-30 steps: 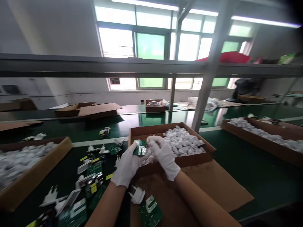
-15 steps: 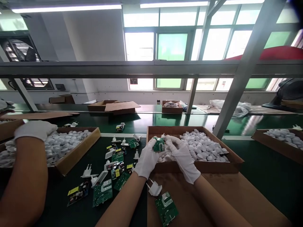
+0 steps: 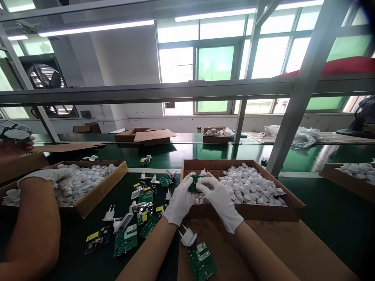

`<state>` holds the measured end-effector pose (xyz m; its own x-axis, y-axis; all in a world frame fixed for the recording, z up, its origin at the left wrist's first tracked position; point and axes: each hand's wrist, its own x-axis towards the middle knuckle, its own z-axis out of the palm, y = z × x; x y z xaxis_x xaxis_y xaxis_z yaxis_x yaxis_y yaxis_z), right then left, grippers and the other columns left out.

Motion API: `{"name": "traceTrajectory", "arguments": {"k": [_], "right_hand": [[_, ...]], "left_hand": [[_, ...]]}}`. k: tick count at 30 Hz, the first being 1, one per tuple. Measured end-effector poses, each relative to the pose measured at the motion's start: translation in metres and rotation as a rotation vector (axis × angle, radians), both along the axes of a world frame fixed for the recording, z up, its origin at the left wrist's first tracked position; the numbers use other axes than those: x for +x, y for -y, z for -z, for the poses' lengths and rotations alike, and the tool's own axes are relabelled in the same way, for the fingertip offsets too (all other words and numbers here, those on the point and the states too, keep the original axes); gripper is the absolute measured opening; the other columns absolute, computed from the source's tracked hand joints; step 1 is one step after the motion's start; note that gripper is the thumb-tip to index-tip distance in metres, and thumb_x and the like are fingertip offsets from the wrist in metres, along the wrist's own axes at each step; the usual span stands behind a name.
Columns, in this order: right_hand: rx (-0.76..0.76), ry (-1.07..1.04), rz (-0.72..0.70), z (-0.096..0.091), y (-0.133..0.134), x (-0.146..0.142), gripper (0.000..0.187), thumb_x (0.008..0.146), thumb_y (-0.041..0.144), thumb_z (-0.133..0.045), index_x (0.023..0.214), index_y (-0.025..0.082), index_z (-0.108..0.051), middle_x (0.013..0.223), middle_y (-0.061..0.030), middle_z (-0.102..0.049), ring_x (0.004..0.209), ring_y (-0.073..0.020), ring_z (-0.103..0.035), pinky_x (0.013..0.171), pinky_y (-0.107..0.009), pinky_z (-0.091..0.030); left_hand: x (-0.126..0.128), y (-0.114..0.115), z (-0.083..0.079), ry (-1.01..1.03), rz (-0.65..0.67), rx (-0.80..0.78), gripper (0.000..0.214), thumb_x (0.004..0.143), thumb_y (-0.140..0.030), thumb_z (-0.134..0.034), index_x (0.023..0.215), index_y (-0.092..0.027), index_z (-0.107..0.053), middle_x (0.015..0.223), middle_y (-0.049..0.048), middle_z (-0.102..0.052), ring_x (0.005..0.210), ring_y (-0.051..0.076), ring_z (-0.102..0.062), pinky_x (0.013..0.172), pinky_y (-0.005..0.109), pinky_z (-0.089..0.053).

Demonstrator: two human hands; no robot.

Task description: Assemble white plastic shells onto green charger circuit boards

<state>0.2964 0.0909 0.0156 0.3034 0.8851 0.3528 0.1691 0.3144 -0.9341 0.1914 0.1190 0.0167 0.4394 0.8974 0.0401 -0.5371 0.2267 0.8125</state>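
Both my hands wear white gloves and meet over the near left part of a cardboard box [image 3: 275, 212] of small white caps [image 3: 246, 185]. My left hand [image 3: 180, 201] grips a small green circuit board [image 3: 193, 184] by its left side. The fingers of my right hand [image 3: 218, 195] close on the board's right edge, partly hiding it. Just below my hands, a white plug piece [image 3: 187, 236] and a larger green circuit board [image 3: 202, 260] lie on a cardboard flap [image 3: 263, 242].
Loose circuit boards [image 3: 125, 240] and white plug parts lie left of my forearm. A co-worker's gloved hand [image 3: 48, 175] reaches into another box [image 3: 101, 191] of white caps. A slanted metal post [image 3: 295, 89] rises behind my box, and a further box [image 3: 345, 179] stands at right.
The view has tilted and shifted slightly. My right fingers have come in closer against the small board. The co-worker's hand has gone lower into the caps.
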Motion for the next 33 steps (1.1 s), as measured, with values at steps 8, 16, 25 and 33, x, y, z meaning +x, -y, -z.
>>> {"name": "traceTrajectory", "arguments": {"k": [8,16,25,33], "right_hand": [[-0.01,0.018,0.035,0.005,-0.004,-0.002,0.02,0.063,0.029,-0.056,0.076,0.015,-0.06,0.08,-0.0056,-0.064,0.075,-0.0172,-0.059,0.073,-0.031,-0.049],[0.086,0.125,0.103,0.013,-0.006,0.002,0.013,0.062,0.03,-0.054,0.061,0.017,-0.058,0.066,-0.0058,-0.062,0.065,-0.0201,-0.056,0.067,-0.038,-0.046],[-0.041,0.01,-0.039,0.009,0.0,0.014,0.027,0.074,0.038,-0.042,0.081,0.017,-0.058,0.066,-0.0015,-0.06,0.054,-0.0136,-0.055,0.049,-0.025,-0.047],[-0.051,0.52,0.217,0.008,0.004,0.022,0.048,0.079,0.051,-0.029,0.049,0.019,-0.05,0.049,-0.003,-0.054,0.05,-0.0143,-0.051,0.048,-0.024,-0.036]], "left_hand": [[0.001,0.005,-0.006,0.075,0.05,-0.011,0.031,0.078,-0.018,-0.049,0.109,-0.016,-0.047,0.096,0.0084,-0.055,0.072,0.014,-0.055,0.059,0.024,-0.047],[0.005,0.001,0.009,-0.032,0.037,0.122,0.053,0.067,-0.024,-0.066,0.112,-0.017,-0.039,0.091,0.0066,-0.054,0.073,0.014,-0.053,0.06,0.023,-0.045],[0.008,0.003,0.004,-0.026,-0.075,0.067,0.048,0.057,-0.023,-0.071,0.099,-0.016,-0.049,0.081,0.0018,-0.054,0.071,0.011,-0.052,0.068,0.023,-0.042],[0.008,0.006,0.005,-0.135,-0.089,0.173,0.045,0.056,-0.02,-0.07,0.098,-0.015,-0.053,0.073,0.0003,-0.054,0.062,0.01,-0.049,0.059,0.021,-0.041]]}}
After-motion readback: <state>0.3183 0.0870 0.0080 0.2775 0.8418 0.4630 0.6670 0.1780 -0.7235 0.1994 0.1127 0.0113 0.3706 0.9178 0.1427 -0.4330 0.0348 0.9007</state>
